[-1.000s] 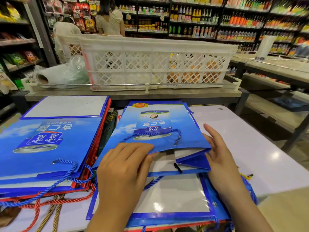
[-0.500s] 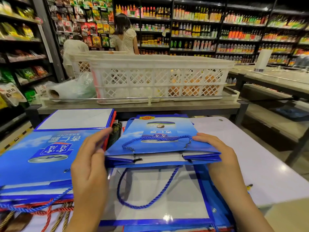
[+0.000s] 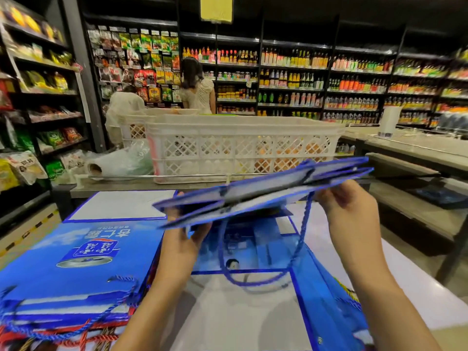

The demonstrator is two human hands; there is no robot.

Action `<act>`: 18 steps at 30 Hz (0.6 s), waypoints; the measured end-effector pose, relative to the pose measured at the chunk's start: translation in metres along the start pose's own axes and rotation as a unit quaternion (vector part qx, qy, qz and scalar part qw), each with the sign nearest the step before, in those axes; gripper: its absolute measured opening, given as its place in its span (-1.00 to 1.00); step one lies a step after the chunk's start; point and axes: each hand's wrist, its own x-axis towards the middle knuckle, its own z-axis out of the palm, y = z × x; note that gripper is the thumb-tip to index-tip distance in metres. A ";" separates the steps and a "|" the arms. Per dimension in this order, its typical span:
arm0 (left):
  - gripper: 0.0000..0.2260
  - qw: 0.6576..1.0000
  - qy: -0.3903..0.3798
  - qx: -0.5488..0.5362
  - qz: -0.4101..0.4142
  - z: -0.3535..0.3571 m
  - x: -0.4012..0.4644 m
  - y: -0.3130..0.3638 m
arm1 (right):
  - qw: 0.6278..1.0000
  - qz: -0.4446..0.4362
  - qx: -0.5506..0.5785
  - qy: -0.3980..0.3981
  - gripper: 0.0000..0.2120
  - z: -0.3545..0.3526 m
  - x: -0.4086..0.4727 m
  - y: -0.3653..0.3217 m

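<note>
While it's up in the air over the middle of the white table, the folded blue gift bag tilts, right end higher. Left hand has fingers curled round its lower left edge, right hand pinches the right end. Its blue rope handle dangles underneath. A stack of matching bags sits along the table's left edge.

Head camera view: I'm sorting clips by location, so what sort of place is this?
Most likely a supermarket: long shelves of bottles, racks of snack packets, and a white crate on a counter.
</note>
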 end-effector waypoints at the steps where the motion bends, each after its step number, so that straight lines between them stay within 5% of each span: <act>1: -0.57 0.999 0.000 0.031 0.012 0.001 0.001 0.001 | 1.000 -0.007 0.009 0.003 -0.79 0.001 0.006 -0.003; 4: -0.88 0.995 0.043 0.073 0.059 0.005 0.000 0.011 | 1.000 -0.023 0.011 0.019 -0.90 0.002 0.020 -0.008; 8: -0.86 0.992 0.062 0.060 0.091 0.008 -0.006 0.024 | 0.997 -0.026 0.066 0.014 -0.88 0.005 0.035 -0.015; 13: -0.91 0.989 0.102 0.037 0.096 0.003 -0.006 0.039 | 0.987 0.064 0.097 -0.113 -0.62 0.012 0.018 0.011; 18: -0.80 0.989 0.126 0.001 0.082 0.003 -0.005 0.050 | 0.970 0.150 0.105 -0.158 -0.73 0.014 -0.023 0.033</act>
